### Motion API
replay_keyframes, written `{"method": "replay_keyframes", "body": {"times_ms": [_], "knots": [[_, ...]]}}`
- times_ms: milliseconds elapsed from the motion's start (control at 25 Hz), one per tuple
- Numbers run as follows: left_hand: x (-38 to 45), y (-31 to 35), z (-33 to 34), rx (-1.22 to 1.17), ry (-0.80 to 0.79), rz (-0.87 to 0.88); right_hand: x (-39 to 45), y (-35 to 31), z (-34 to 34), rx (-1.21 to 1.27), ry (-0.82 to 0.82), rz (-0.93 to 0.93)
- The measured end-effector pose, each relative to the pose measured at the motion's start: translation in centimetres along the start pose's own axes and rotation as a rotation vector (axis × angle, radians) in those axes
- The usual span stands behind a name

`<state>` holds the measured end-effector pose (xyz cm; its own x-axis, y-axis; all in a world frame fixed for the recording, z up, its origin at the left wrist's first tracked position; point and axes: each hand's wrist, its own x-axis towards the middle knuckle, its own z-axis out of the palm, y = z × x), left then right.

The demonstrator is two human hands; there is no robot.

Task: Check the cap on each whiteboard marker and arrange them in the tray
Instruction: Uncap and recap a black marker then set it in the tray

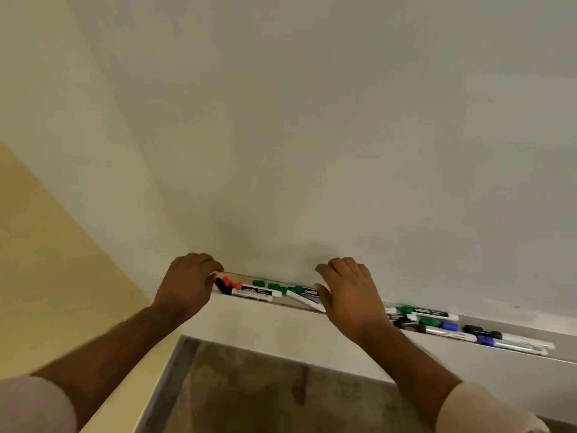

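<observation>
**Both hands at the marker tray under the whiteboard**

The tray point(281, 304) is running along the bottom edge of the whiteboard point(312, 120), slanting from the centre of the frame down toward the right edge. Markers are lying in it in two loose groups.

The left hand point(187, 284) is sitting at the tray's left end, just left of centre in the frame, seen from the back. Its fingers are curling over that end of the tray, the thumb lying by the rim; whether they are gripping anything cannot be told, as the fingertips are hidden.

The right hand point(349, 301) is hovering over the middle of the tray, right of centre in the frame, fingers straight and close together, pointing up toward the board. Its thumb is lying beside a green-capped marker point(304, 295) that is tilting across the tray; contact cannot be told.

Between the two hands a red-capped marker point(229, 282) and a black-capped marker point(249, 292) are lying near the left hand, with loose-looking green pieces point(259, 282) behind them, too small to identify.

In the lower right of the frame the second group point(452, 328) is lying jumbled: green, blue and black caps on white barrels, some overlapping.

A yellow wall point(46, 260) is filling the left of the frame, and a dark floor point(249, 385) is showing at the bottom centre. Light sleeves are covering both upper arms.
</observation>
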<state>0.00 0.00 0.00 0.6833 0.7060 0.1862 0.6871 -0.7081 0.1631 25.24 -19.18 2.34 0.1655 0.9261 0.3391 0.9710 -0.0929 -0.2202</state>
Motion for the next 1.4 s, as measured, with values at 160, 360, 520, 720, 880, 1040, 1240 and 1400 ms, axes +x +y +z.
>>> {"method": "replay_keyframes", "body": {"times_ms": [160, 360, 520, 720, 880, 1040, 1240, 1400], "knots": [[0.6, -2.5, 2.5, -0.013, -0.156, -0.009, 2.0, -3.2, 4.4, 0.068, -0.145, 0.011], [0.5, -4.1, 6.0, -0.073, -0.211, 0.023, 3.6, -5.8, 9.7, 0.102, -0.273, -0.029], [0.6, -5.5, 7.5, -0.063, -0.224, -0.009, 4.9, -6.9, 12.5, 0.077, -0.368, -0.034], [1.1, -6.3, 7.9, -0.144, -0.263, -0.069, 4.9, -6.9, 14.7, 0.042, -0.446, 0.006], [1.7, -6.9, 7.7, -0.262, -0.323, -0.088, 4.6, -6.9, 15.6, 0.031, -0.422, 0.048], [2.4, -7.4, 7.5, -0.301, -0.406, -0.117, 4.7, -7.0, 16.4, 0.031, -0.378, 0.128], [2.8, -7.3, 7.5, -0.383, -0.374, -0.178, 4.9, -6.8, 16.6, 0.055, -0.355, 0.187], [2.3, -6.9, 7.1, -0.421, -0.319, -0.234, 4.6, -6.7, 16.1, -0.005, -0.325, 0.144]]}}
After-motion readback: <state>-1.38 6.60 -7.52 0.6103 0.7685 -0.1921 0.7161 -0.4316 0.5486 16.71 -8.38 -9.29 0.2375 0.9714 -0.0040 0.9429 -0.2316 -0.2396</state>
